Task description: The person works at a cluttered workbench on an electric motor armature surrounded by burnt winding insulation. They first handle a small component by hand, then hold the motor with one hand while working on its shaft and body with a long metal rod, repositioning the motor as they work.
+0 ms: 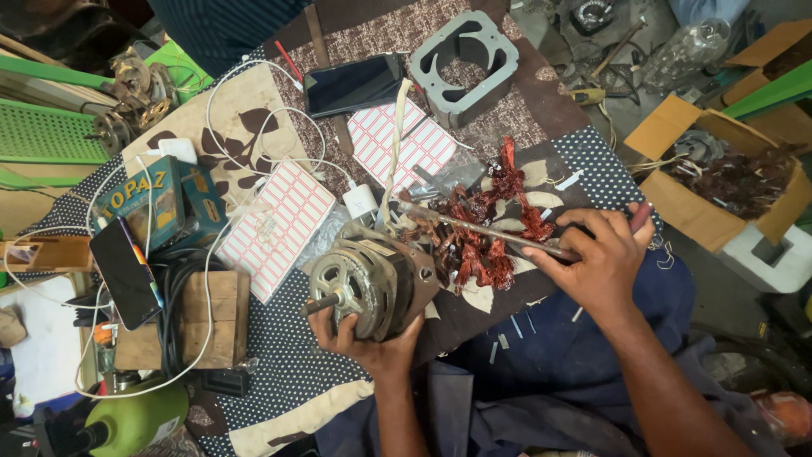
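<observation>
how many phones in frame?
2. One dark phone lies flat at top centre beside the grey metal frame. The other phone leans at left by the wooden block. Clutter may hide more.

A patchwork cloth (279,364) covers the work surface. On it lie two sheets of red-edged labels (283,224), a dark tablet (351,85) at the far side, a grey metal frame (465,59) far right, a white charger (361,201) and a heap of reddish copper wire (486,233).
</observation>
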Demonstrator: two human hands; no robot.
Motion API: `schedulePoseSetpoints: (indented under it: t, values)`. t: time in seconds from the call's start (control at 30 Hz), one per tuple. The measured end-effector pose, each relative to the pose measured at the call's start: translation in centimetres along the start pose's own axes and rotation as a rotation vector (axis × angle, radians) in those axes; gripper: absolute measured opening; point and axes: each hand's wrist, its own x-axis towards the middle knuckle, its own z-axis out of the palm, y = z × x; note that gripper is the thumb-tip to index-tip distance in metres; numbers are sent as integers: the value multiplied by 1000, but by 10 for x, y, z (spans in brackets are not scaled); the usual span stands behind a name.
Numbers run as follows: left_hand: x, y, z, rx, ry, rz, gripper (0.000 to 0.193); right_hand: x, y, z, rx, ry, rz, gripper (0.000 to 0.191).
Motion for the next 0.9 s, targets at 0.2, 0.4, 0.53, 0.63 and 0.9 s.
schedulePoseSetpoints:
  t: [0.2, 0.4, 0.53, 0.63, 0.9]
  values:
    - [-1, 0, -1, 40, 2, 0, 102, -1, 0, 1, 2, 3, 2, 44]
    - [-1, 0, 0, 53, -1, 1, 103, 0, 0, 0, -10, 5, -5, 44]
    - [0, 0, 0, 75, 7, 8, 104, -1, 0, 1, -2, 9, -6, 42]
    - [0, 0, 1, 56, 10, 10, 103, 0, 1, 1, 1, 17, -10, 42]
    - [-2, -1, -1, 49, -7, -4, 103, -1, 1, 2, -16, 0, -7, 43]
